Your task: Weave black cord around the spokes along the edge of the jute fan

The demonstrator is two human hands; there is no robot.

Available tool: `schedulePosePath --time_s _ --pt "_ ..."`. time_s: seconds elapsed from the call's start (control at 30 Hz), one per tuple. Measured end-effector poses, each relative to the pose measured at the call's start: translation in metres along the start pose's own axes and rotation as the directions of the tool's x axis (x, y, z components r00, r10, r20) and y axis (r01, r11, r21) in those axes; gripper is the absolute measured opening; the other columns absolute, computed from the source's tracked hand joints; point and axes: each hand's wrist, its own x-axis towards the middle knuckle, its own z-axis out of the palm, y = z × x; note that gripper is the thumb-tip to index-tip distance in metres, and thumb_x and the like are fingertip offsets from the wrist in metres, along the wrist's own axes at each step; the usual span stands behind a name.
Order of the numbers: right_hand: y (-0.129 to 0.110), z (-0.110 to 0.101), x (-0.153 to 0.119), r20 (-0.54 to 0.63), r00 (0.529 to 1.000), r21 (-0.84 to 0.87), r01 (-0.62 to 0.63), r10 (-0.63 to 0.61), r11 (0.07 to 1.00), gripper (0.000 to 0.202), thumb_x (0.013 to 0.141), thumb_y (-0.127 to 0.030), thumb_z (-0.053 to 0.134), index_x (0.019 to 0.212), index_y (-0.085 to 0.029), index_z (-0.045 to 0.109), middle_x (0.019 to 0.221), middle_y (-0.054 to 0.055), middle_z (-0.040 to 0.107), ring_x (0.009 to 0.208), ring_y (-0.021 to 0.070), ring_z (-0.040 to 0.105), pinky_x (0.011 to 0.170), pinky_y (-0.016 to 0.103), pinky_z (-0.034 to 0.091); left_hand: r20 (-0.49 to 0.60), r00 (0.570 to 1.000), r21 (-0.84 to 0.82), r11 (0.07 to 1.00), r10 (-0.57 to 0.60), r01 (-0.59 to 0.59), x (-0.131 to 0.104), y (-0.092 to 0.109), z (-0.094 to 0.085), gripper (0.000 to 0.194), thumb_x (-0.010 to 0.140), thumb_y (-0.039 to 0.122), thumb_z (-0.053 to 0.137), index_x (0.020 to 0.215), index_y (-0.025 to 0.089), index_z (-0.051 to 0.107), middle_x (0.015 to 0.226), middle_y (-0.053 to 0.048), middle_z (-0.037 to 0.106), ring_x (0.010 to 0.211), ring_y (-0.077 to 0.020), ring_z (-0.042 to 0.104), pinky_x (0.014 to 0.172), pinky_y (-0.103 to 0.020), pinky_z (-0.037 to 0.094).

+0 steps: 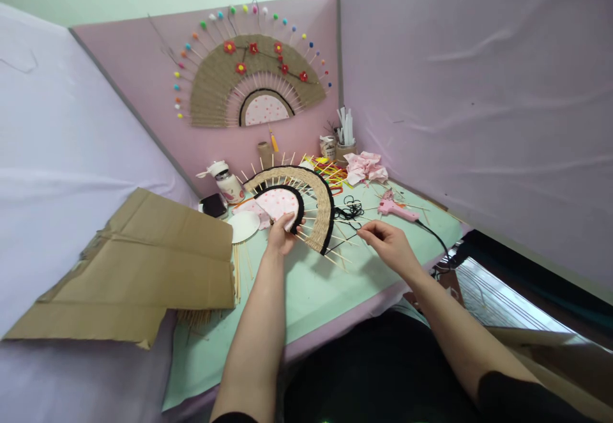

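Note:
My left hand point(282, 236) grips a half-round woven fan point(322, 209) by its pink dotted centre, thumb on top. Thin wooden sticks fan out through a tan woven band with black cord along its outer edge. To the right, my right hand point(387, 244) pinches a black cord point(341, 244) that runs taut to the fan's lower right end. A loose tangle of the same black cord point(352, 208) lies on the table just behind. The fan is held tilted above the table.
A pink glue gun point(396, 210) with a cable lies at the right. A bottle point(228, 183), a white disc point(244, 226) and a cardboard sheet point(163, 257) are at the left. Behind stand a pot of white sticks point(345, 138) and crumpled pink cloth point(366, 167). A finished fan point(211, 91) hangs on the partition.

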Motion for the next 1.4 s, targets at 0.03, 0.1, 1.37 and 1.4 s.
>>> schedulePosePath --time_s 0.03,0.1,1.37,1.4 --pt "-0.002 -0.003 0.0 0.003 1.0 -0.028 0.015 -0.014 0.999 0.022 0.078 -0.038 0.06 0.071 -0.017 0.061 0.061 0.0 0.054 0.056 0.012 0.045 0.053 0.025 0.036 0.015 1.0 0.007 1.0 0.002 -0.002 0.001 0.001 -0.002 0.018 0.069 0.013 0.057 0.086 0.008 0.062 0.076 -0.009 0.065 0.058 -0.0113 0.059 0.039 -0.015 0.042" --pt "-0.005 -0.007 0.0 0.006 0.999 -0.079 0.053 -0.053 0.995 0.02 0.078 -0.037 0.06 0.072 -0.018 0.062 0.065 0.001 0.059 0.059 0.0128 0.049 0.055 0.025 0.038 0.044 0.999 0.025 1.0 0.0 -0.001 0.001 0.002 -0.005 0.019 0.069 0.013 0.058 0.087 0.008 0.062 0.078 -0.009 0.066 0.058 -0.0112 0.059 0.038 -0.015 0.042" --pt "0.014 0.01 -0.006 -0.045 0.97 -0.255 0.218 -0.237 0.942 0.028 0.084 -0.041 0.053 0.066 -0.019 0.054 0.065 0.003 0.059 0.06 0.0148 0.052 0.056 0.027 0.04 0.16 0.977 0.208 0.972 -0.14 0.106 -0.01 -0.004 -0.003 0.025 0.071 0.022 0.058 0.091 0.007 0.062 0.07 -0.011 0.068 0.044 -0.0133 0.057 0.034 -0.02 0.037" --pt "0.014 0.009 -0.006 -0.047 0.971 -0.248 0.216 -0.234 0.944 0.028 0.084 -0.041 0.053 0.066 -0.019 0.055 0.065 0.003 0.059 0.059 0.0148 0.052 0.056 0.027 0.04 0.156 0.979 0.205 0.974 -0.133 0.1 -0.01 -0.004 -0.003 0.026 0.07 0.022 0.058 0.091 0.007 0.062 0.07 -0.01 0.068 0.044 -0.013 0.056 0.033 -0.02 0.035"
